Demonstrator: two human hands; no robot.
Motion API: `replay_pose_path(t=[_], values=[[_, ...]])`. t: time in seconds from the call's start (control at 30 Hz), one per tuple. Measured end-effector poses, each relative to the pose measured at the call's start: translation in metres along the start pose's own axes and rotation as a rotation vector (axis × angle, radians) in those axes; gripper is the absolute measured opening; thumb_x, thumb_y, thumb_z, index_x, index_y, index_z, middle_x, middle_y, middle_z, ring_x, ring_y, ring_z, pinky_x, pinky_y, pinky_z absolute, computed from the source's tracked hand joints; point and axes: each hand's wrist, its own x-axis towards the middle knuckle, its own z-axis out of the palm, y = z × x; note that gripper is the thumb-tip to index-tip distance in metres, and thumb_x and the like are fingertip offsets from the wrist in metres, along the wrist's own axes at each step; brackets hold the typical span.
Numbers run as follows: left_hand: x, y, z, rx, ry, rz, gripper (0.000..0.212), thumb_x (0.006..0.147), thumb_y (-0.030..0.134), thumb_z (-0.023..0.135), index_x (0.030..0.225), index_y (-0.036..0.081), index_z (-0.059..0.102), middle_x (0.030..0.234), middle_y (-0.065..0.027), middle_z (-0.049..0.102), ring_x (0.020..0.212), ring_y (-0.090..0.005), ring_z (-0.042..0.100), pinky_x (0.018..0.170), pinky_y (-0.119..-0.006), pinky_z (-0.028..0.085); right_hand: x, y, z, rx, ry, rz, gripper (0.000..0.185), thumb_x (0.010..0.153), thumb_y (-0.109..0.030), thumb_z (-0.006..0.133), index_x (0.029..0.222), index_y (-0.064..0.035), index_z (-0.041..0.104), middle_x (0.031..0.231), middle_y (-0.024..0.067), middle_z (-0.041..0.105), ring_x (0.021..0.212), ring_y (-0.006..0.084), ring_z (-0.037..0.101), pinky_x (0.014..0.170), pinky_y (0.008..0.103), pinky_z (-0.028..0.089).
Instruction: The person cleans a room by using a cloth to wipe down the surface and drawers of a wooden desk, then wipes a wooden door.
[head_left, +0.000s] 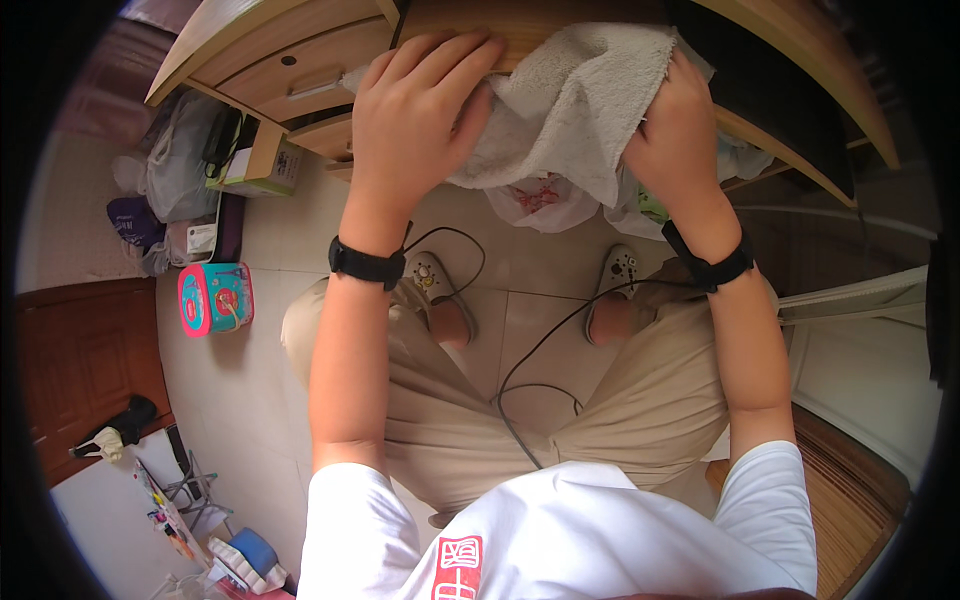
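Note:
A crumpled whitish terry cloth (570, 105) hangs over the front edge of a wooden desk (457, 34). My right hand (675, 127) grips the cloth at its right side, with the fingertips partly hidden behind the fabric. At the cloth's left end, my left hand (420, 112) lies palm down by the desk edge, its fingers stretched over the wood. What lies beneath that palm is hidden. Left of it is a wooden drawer (300, 71) with a metal handle. Each wrist wears a black strap.
Below the desk are plastic bags (544, 202). A thin black cable (517, 356) runs between my legs. On the floor at left stand a turquoise and pink box (217, 298), a carton (270, 161) and a filled clear bag (184, 161). A white panel (855, 382) is at right.

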Motion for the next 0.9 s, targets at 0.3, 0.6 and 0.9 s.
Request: replay_pose_path(t=[0.3,0.6,0.9], values=[[-0.01,-0.02,0.006,0.027,0.172,-0.32,0.022,0.088,0.014,0.06,0.106,0.008,0.071,0.104,-0.0101,0.072,0.097,-0.0317,0.065,0.08,-0.041,0.051,-0.005,-0.004,-0.003,-0.039,0.041,0.008,0.027,0.079,-0.016,0.073,0.101,-0.0014,0.071,0.104,0.0159,0.069,0.099,0.0382,0.063,0.085,0.0423,0.05],[-0.02,-0.032,0.001,-0.682,0.062,-1.027,0.035,0.094,0.023,0.051,0.113,-0.001,0.069,0.083,-0.0106,0.071,0.072,-0.0198,0.061,0.069,-0.032,0.049,-0.008,0.018,-0.01,-0.068,0.085,0.08,0.029,0.078,-0.019,0.072,0.1,0.0001,0.071,0.102,0.0174,0.07,0.108,0.0404,0.062,0.092,0.0465,0.05],[-0.022,-0.043,-0.013,-0.991,-0.125,-1.248,0.045,0.098,0.027,0.049,0.132,0.001,0.061,0.12,-0.0072,0.065,0.096,-0.0185,0.066,0.086,-0.029,0.047,-0.006,0.013,-0.01,-0.063,0.059,0.093,0.026,0.08,-0.018,0.069,0.099,0.0007,0.07,0.099,0.0172,0.069,0.101,0.0411,0.062,0.089,0.0468,0.05]])
